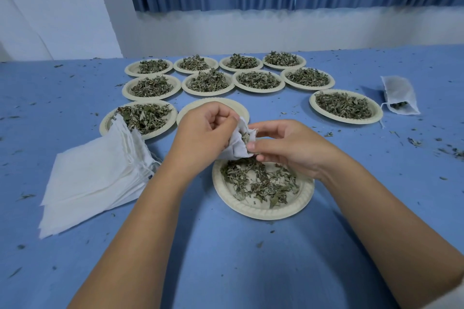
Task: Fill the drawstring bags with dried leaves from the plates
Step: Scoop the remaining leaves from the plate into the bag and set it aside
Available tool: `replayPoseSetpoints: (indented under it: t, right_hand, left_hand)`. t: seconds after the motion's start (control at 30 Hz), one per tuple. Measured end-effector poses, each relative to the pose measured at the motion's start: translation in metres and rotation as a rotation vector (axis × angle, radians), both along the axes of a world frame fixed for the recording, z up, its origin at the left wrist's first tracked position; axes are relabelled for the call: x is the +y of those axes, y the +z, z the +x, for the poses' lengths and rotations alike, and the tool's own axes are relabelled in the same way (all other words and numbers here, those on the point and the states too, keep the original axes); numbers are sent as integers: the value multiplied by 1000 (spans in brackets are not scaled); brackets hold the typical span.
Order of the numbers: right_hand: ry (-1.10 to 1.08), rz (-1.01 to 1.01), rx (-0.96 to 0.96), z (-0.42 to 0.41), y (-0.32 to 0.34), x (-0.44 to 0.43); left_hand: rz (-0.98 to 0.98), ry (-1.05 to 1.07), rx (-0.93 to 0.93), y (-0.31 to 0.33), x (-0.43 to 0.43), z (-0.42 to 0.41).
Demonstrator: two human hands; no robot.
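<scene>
One bag point(237, 145) mid-fill over plate point(263, 211).
Held by left fingers point(221, 118); right fingers point(262, 144) pinch leaves point(245, 138); narrow mouth may spill them.

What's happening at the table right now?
A person is filling a drawstring bag over the nearest plate. The left hand grips the bag; the right hand pinches dried leaves at its mouth. A second bag holding leaves lies far right, a stack of empty bags sits left, and heaped plates wait behind.

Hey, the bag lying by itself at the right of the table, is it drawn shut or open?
Open. The lone bag has its mouth gaping at the near end, dried leaves showing inside.
</scene>
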State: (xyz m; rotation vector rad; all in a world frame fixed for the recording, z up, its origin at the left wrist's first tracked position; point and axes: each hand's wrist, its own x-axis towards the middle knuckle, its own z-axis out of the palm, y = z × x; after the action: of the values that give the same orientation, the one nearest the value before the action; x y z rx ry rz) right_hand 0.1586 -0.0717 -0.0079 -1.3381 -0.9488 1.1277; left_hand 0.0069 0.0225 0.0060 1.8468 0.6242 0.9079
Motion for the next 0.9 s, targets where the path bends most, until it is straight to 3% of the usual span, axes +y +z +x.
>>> replayPoseSetpoints:
  t: [0.13, 0.57, 0.67, 0.8, 0.9]
  right_hand:
    - [-44, -13, -233, -3, -6, 1]
    - [-330, 105, -636, -15, -14, 12]
    - [-286, 125, -519, -14, -14, 11]
    - [-165, 158, -175, -10, -9, 6]
    - [-204, 131, -25, -1, -5, 7]
  left_hand:
    - [-16, -82, 7, -2, -3, 2]
    - [29, -262, 68, -11, -19, 12]
    - [17, -173, 25, -11, -15, 13]
    - [8, -35, -44, -8, -7, 10]
    - [-29, 94, -88, -5, -1, 7]
